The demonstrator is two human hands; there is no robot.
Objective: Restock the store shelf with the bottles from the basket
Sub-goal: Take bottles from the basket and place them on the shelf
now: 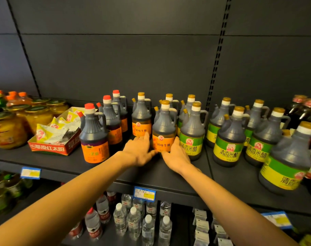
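A dark bottle with an orange label and gold cap [164, 128] stands upright on the dark shelf [151, 174], in the front row. My left hand [139, 151] lies against its lower left side with fingers stretched out. My right hand [176, 154] touches its lower right side, fingers straight. More orange-label bottles [141, 118] stand behind it. Red-capped orange-label bottles [93, 134] stand to the left, green-label bottles [193, 132] to the right. The basket is out of view.
More green-label bottles [229, 139] fill the shelf's right part, one large one [286, 162] near the front edge. A red carton of sachets [57, 135] and jars of yellow fruit [8, 130] sit at the left. Water bottles [133, 222] stand on the shelf below.
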